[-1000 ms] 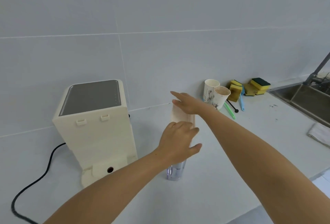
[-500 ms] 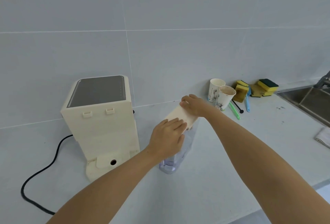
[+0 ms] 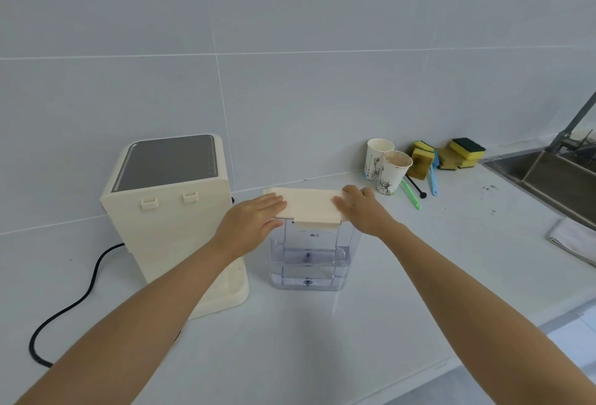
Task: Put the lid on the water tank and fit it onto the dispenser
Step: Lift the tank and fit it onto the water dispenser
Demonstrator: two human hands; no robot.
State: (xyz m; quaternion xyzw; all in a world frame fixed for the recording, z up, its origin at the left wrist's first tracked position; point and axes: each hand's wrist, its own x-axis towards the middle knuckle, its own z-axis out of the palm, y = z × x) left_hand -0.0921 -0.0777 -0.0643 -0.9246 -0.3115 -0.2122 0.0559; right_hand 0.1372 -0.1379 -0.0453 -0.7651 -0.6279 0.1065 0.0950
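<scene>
Two hands flat on lid: left (image 3: 254,222), right (image 3: 361,211), pressing lid (image 3: 309,206) onto tank (image 3: 309,256), which stands on counter (image 3: 322,340) beside dispenser (image 3: 174,220). Risk: uneven pressure leaves lid unseated; part-filled tank may tip, spill.

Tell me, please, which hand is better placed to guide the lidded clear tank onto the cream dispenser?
Probably the left hand: it rests on the cream plastic lid's end nearest the cream dispenser, which stands left of the clear plastic water tank. The right hand presses the far end.
</scene>
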